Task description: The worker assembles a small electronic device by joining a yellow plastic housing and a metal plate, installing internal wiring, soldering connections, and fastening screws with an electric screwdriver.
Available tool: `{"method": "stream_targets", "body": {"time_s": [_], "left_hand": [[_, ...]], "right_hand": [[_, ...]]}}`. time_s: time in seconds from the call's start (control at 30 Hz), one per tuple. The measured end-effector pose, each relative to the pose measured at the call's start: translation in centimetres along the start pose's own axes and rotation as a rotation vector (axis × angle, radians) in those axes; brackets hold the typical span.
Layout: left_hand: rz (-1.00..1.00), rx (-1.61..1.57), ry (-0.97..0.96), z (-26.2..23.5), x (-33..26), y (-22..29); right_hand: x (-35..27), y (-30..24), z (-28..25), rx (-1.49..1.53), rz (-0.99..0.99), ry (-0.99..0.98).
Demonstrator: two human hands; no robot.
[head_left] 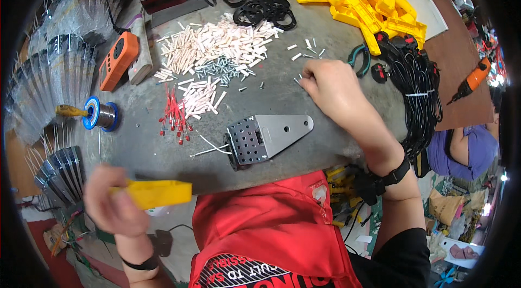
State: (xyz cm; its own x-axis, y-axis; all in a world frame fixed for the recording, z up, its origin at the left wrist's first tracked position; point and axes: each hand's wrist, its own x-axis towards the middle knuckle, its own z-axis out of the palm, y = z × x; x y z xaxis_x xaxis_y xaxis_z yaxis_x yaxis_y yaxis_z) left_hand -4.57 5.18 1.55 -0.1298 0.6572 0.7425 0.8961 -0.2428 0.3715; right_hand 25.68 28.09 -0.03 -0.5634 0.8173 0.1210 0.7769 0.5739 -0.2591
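My left hand, blurred at the near left, is closed around a yellow plastic handle shell beyond the table's front edge. At the middle right, my right hand rests low over the table, fingers bent together at a small silver screw. Nearer me lies a metal piece: a perforated box with a tapered, holed plate and two white wires. Loose screws and white sleeves are heaped beyond it. Red-capped parts with thin leads lie to the left.
Yellow shells are piled at the far right, black rings at the far middle. Green-handled pliers and bundled black cables lie right. A solder spool and orange device stand left. Another person's arm shows at right.
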Motion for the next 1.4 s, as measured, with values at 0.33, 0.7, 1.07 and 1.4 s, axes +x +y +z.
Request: {"method": "stream_targets", "body": {"time_s": [0.33,0.7,1.07,1.4], "left_hand": [[-0.099,-0.156,-0.050,1.7,-3.1,1.0],[-0.177,-0.072,-0.004,2.4,-4.1,0.4],[-0.434,-0.543,-0.580,2.3,3.1,2.4],[-0.251,-0.217,-0.975,8.6,2.8,3.3]], "right_hand": [[0.5,-1.5,0.3,-0.044,0.000,-0.124],[2.3,-0.9,-0.7,-0.029,-0.309,-0.140],[-1.1,-6.1,-2.5,0.453,-0.174,-0.219],[-5.2,-6.4,-0.2,0.576,-0.119,-0.154]]}}
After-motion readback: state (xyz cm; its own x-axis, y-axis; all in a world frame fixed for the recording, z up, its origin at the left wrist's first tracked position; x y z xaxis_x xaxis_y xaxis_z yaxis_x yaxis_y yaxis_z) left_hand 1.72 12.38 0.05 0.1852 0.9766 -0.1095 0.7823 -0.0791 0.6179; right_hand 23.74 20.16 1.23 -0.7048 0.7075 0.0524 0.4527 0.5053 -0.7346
